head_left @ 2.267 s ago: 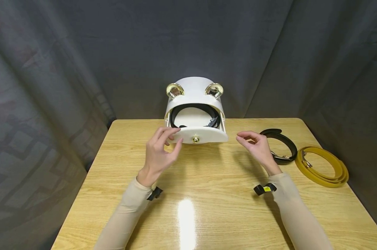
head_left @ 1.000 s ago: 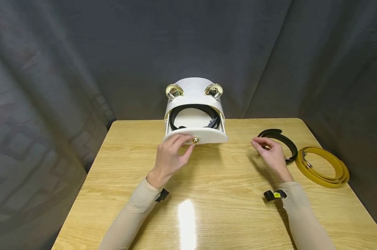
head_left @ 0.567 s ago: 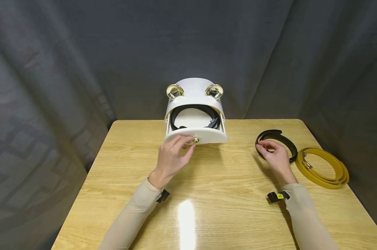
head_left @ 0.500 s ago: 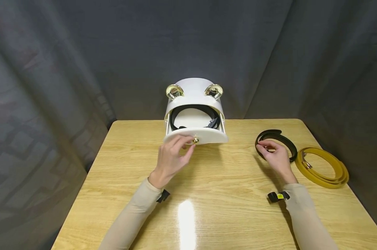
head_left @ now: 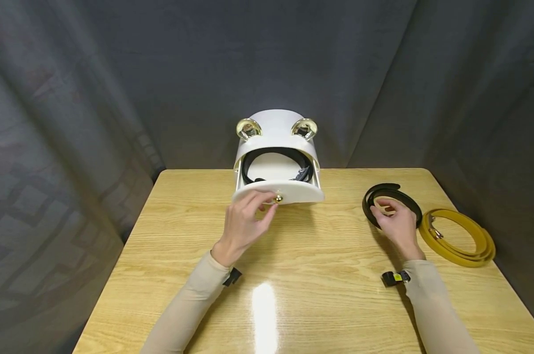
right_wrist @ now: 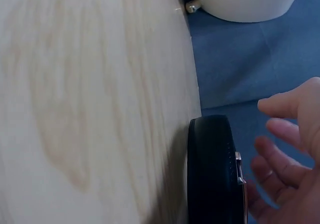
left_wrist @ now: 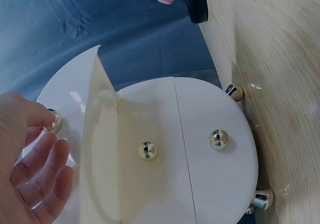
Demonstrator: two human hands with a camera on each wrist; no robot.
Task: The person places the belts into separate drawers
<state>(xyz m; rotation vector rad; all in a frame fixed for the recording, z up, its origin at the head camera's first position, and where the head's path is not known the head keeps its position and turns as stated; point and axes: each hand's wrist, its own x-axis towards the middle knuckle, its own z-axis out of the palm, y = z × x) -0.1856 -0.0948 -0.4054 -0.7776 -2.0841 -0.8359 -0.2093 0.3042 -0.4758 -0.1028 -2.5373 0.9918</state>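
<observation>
My left hand (head_left: 245, 220) pinches the gold knob (head_left: 278, 199) of a pulled-out drawer (head_left: 303, 191), low in a white rounded organizer (head_left: 276, 120). Inside the drawer sits a coiled black belt (head_left: 289, 154) with a dark buckle. In the left wrist view, a finger and thumb meet at that knob, and the drawer front (left_wrist: 65, 91) stands out from the body. Over a second coiled black belt (right_wrist: 212, 169) on the table hovers my right hand (head_left: 398, 223), its thumb and fingers apart with nothing between them. That hand hides part of the coil in the head view.
A coiled yellow belt (head_left: 484, 246) lies right of the black one, near the table's right edge. Two further drawer fronts with gold knobs (left_wrist: 148, 151) show below the pulled-out drawer. A grey curtain (head_left: 196, 88) hangs behind the wooden table (head_left: 311, 275).
My left hand has gone from the drawer front's left side to its knob. My right hand has moved rightward, over the black belt on the table. The drawer stays out.
</observation>
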